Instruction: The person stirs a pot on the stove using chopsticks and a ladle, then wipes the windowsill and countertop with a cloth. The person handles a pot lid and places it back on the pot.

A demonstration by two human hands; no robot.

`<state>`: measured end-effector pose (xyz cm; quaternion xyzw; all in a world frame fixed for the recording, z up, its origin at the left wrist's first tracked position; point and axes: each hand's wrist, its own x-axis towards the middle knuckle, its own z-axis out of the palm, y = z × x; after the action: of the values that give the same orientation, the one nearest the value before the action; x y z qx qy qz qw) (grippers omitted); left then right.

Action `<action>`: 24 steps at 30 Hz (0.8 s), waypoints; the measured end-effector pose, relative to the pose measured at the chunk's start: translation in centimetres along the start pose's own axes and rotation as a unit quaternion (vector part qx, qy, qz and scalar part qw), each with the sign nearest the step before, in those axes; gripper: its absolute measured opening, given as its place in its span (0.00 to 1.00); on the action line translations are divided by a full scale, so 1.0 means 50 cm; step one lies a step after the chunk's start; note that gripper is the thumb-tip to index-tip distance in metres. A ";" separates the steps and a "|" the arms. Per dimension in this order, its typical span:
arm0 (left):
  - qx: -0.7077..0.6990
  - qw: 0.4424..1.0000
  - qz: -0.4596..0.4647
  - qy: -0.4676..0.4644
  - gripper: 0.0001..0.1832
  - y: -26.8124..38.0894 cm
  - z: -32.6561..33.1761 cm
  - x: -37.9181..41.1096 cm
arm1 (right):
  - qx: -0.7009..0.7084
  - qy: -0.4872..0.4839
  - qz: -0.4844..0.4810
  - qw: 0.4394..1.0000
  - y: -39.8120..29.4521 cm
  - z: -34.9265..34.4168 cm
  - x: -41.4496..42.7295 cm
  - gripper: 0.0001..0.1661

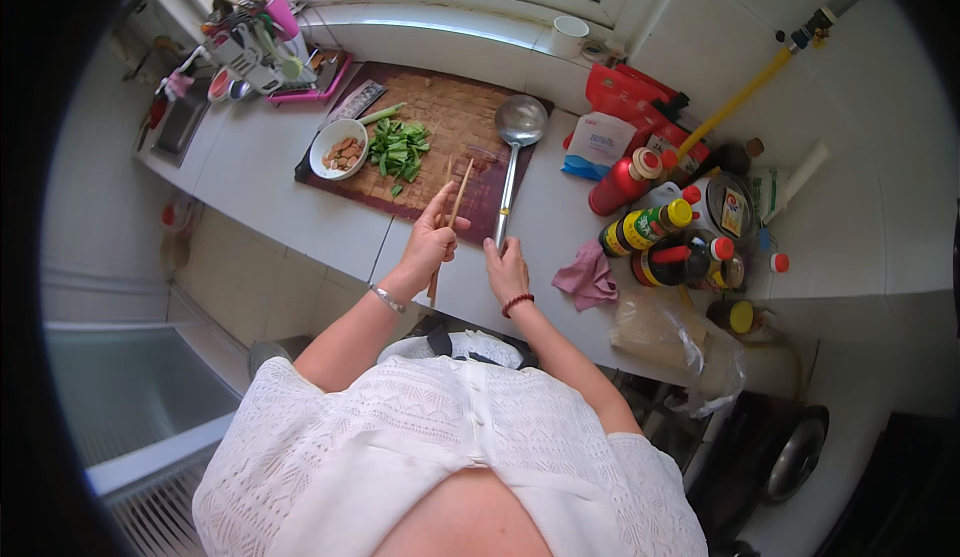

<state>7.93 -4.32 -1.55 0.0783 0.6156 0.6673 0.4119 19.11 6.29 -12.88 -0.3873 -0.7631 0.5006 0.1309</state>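
My left hand (427,240) grips a pair of wooden chopsticks (463,182), their tips pointing over the front of a brown cutting board (457,111). In my right hand (508,263) is the handle of a metal ladle (521,119), its bowl over the board's right side. Chopped green vegetables (399,147) lie in a pile on the board, with a pale green stalk (381,113) behind them. A white bowl (338,173) at the board's left holds sliced reddish-brown pieces (345,153). Partly hidden behind it lies a kitchen knife (363,99).
Sauce bottles (637,228) and a red bottle (619,186) crowd the right, near a white packet (600,143). A pink cloth (586,276) and clear plastic bag (675,332) lie nearer. Far left stand a utensil rack (259,54) and a sink (180,126). A yellow pipe (739,101) runs up the wall.
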 end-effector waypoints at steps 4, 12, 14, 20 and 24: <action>0.042 0.998 -0.014 -0.052 0.50 0.028 -0.062 0.033 | -0.108 0.020 -0.025 0.994 0.005 -0.011 0.027 0.28; 0.042 0.991 -0.076 -0.101 0.48 0.039 -0.207 0.103 | -0.424 0.265 0.070 0.863 0.135 -0.119 -0.056 0.21; 0.041 0.988 -0.079 -0.123 0.47 0.046 -0.215 0.128 | -0.315 0.269 0.076 0.907 0.189 -0.141 -0.047 0.17; 0.007 0.986 -0.097 -0.137 0.41 0.072 -0.267 0.195 | 0.033 0.199 -0.013 0.979 -0.042 -0.071 0.043 0.15; -0.021 0.984 -0.106 -0.145 0.38 0.069 -0.293 0.228 | 0.006 0.132 -0.148 0.980 -0.206 0.049 0.172 0.27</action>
<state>-9.98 -7.68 -6.46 0.1002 0.5401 0.6140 0.5668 7.20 8.82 -6.71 -0.3322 -0.7847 0.4250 0.3054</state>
